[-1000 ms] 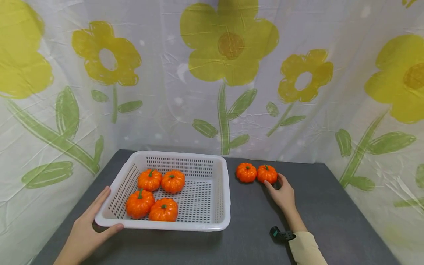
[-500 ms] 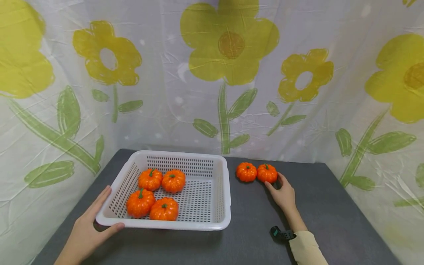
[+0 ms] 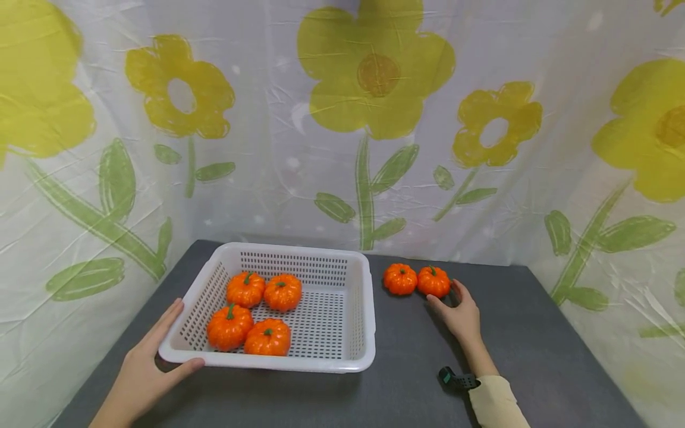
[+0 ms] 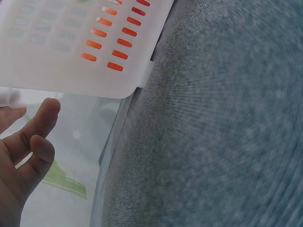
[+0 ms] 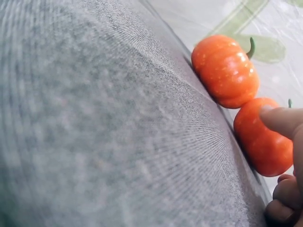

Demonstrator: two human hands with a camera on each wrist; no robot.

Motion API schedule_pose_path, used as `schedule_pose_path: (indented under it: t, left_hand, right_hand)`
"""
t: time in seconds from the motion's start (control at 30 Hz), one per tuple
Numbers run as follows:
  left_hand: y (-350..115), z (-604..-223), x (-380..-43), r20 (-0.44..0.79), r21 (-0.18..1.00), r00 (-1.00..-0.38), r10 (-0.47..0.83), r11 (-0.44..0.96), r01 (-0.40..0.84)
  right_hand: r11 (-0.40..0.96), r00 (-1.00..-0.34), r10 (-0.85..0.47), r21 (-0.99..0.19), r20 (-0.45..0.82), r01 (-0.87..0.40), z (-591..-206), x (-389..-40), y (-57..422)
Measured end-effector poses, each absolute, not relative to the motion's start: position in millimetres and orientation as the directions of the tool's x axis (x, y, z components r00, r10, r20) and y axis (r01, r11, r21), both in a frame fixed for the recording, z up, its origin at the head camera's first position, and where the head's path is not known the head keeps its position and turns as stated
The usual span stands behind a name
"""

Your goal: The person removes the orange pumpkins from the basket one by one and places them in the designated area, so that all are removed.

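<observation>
A white slotted plastic basket [image 3: 342,366] stands at the left of the table, with several small orange pumpkins [image 3: 229,328] in its left half. My left hand [image 3: 139,371] is at its near left corner, fingers spread along the side and thumb by the front rim. A small gap shows between these fingers [image 4: 45,116] and the basket wall [image 4: 61,80] in the left wrist view. Two more pumpkins sit side by side right of the basket. Around the right-hand pumpkin [image 3: 433,282] my right hand [image 3: 461,315] lies loosely, the thumb [image 5: 279,118] overlapping it in the right wrist view.
The second loose pumpkin [image 3: 399,279] touches or nearly touches its neighbour. The dark grey table [image 3: 407,380] ends at a white curtain [image 3: 257,148] printed with yellow flowers. A black wristband [image 3: 457,379] is on the right wrist.
The whole head view has shifted slightly to the right. The right hand has eased a little away from the right-hand pumpkin; the basket, pumpkins and left hand look otherwise unchanged.
</observation>
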State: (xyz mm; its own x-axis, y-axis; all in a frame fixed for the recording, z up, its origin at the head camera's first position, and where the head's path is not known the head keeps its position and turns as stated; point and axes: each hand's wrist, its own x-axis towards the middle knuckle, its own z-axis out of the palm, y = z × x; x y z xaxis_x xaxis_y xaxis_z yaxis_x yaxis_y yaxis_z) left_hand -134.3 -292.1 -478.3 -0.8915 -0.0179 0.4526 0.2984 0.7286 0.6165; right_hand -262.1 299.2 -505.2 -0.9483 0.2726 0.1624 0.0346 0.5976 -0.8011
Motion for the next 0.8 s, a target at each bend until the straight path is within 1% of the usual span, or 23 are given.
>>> schedule_pose_path:
  t: [0.2,0.47,0.67,0.8]
  left_hand:
    - [-292.3,-477.5,-137.5,0.464,0.617,-0.886,-0.007,0.72,0.318]
    - [-290.7,-481.4,-135.4,0.455,0.617,-0.891,-0.014,0.726,0.304]
    - [-290.6,-480.2,-135.3,0.461,0.627,-0.887,-0.009,0.711,0.319]
    - [-293.2,-479.4,-135.3,0.468,0.622,-0.884,-0.008,0.713,0.323]
  right_hand:
    - [0.521,-0.935,0.315,-0.853,0.164,0.026,-498.2,-259.0,300.7]
    - [0.478,-0.923,0.333,-0.878,0.195,-0.013,-481.7,-252.2,298.5]
    - [0.51,-0.921,0.308,-0.859,0.238,-0.052,-464.4,-254.9,283.5]
    - [0.495,-0.93,0.262,-0.864,0.257,-0.099,-452.3,-255.8,265.6]
